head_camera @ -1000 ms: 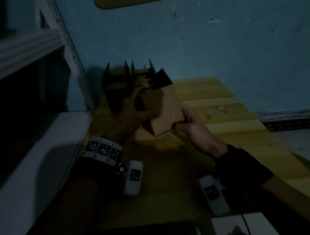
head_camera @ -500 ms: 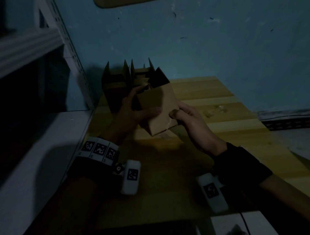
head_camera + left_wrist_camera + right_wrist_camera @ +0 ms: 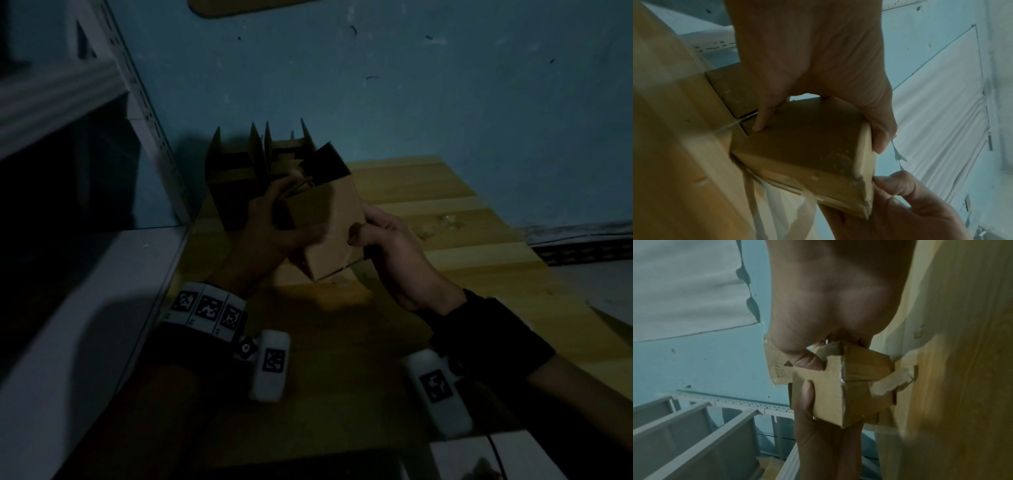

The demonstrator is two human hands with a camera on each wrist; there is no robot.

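A small brown cardboard box (image 3: 325, 222) is held tilted above the wooden table (image 3: 462, 240), its open top flaps pointing away from me. My left hand (image 3: 274, 229) grips its left side, thumb laid across the near face and fingers curled round the far side. In the left wrist view the box (image 3: 807, 142) sits between that thumb and those fingers. My right hand (image 3: 387, 246) pinches the box's lower right edge, its thumb tip pressed on the face. The right wrist view shows the box (image 3: 838, 392) with torn tape hanging from its bottom seam.
Two more open cardboard boxes (image 3: 246, 168) stand against the blue wall behind the held one. A white metal shelf unit (image 3: 85, 291) runs along the left. Scraps of clear tape (image 3: 442, 222) lie on the table to the right.
The box has been lifted and turned a little toward the boxes at the back. My right hand slid from under its lower corner up to its right edge.
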